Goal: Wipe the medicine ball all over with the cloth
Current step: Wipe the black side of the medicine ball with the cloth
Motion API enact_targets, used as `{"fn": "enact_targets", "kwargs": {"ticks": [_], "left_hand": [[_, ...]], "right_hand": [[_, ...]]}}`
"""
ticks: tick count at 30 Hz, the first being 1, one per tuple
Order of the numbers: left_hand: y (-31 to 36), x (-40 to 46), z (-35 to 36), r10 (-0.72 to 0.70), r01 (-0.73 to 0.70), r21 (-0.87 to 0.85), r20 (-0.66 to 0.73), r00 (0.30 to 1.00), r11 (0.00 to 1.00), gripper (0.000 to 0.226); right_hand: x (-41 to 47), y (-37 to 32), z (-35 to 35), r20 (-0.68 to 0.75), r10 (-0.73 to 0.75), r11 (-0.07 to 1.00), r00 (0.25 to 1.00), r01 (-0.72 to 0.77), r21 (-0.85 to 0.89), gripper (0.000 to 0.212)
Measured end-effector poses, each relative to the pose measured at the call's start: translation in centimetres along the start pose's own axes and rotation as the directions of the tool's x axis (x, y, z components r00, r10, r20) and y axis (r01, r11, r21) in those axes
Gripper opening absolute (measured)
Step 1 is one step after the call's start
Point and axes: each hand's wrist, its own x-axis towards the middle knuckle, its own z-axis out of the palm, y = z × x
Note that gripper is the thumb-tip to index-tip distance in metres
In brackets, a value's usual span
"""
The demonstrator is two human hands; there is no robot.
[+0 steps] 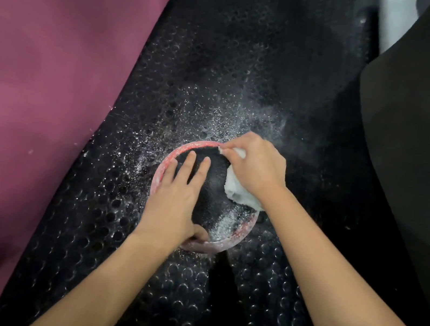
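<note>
The medicine ball (pixel 208 190) sits on the studded black floor mat (pixel 222 78), mid-wipe. The right hand (pixel 257 165) grips a bunched white cloth (pixel 237 192) against its right side; the left hand (pixel 176 199) lies flat, fingers (pixel 189 158) straight, steadying it. White powder (pixel 224 221) remains on the near part.

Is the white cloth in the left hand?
No, the right hand grips the white cloth, while the left hand rests flat on the medicine ball.

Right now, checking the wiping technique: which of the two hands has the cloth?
The right hand: it grips the white cloth against the ball. The left hand lies flat on the ball, fingers straight, holding nothing.
</note>
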Motion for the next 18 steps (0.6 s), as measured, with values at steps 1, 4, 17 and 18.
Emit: {"fn": "enact_targets", "kwargs": {"ticks": [1, 4, 17, 18], "left_hand": [[-0.5, 0.0, 0.0, -0.007, 0.007, -0.020, 0.004, 1.000, 1.000, 0.136], [-1.6, -0.8, 0.5, -0.022, 0.022, -0.091, 0.001, 1.000, 0.996, 0.137], [-1.3, -2.1, 1.5, -0.022, 0.019, -0.117, -0.019, 1.000, 0.993, 0.131], [-1.2, -2.0, 1.5, -0.021, 0.019, -0.115, -0.016, 1.000, 0.993, 0.132]], "right_hand": [[-0.8, -0.3, 0.1, -0.011, -0.038, 0.999, 0.999, 0.037, -0.039, 0.018], [-4.0, -0.3, 0.9, -0.048, -0.159, 0.981, 0.986, 0.152, -0.120, 0.021], [-3.0, 1.0, 0.7, -0.098, 0.009, 0.999, 0.995, -0.006, 0.032, 0.017], [-1.8, 1.0, 0.4, -0.071, 0.065, 0.997, 0.995, -0.062, 0.046, 0.016]]}}
